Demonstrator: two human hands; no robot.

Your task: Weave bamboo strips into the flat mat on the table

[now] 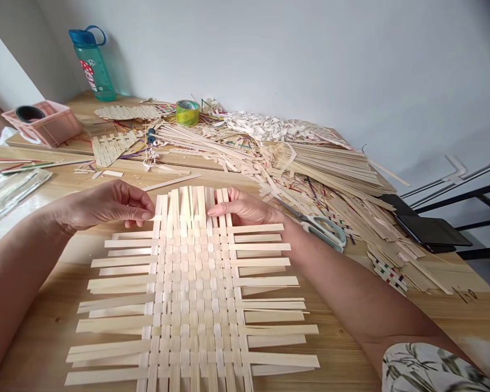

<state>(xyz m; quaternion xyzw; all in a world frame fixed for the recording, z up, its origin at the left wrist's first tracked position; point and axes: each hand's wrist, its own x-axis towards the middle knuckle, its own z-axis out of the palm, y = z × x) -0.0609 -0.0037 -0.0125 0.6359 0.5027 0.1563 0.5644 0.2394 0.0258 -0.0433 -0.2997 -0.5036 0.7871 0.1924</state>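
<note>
A partly woven mat of pale, flat wooden strips (188, 294) lies in front of me, its cross strips sticking out on both sides. At its far left corner my left hand (110, 207) pinches the end of a thin cross strip (157, 218) between thumb and fingers. My right hand (245, 207) grips the far right edge of the mat, thumb on top and the other fingers hidden behind the upright strips. That cross strip runs among the upright strip ends near the far edge.
Scissors (324, 228) lie right of the mat. Behind are a heap of loose strips (326, 163), a tape roll (187, 112), a pink basket (61, 128) and a blue-green bottle (93, 68). A dark phone (430, 226) rests at the right edge; small woven pieces (112, 147) lie back left.
</note>
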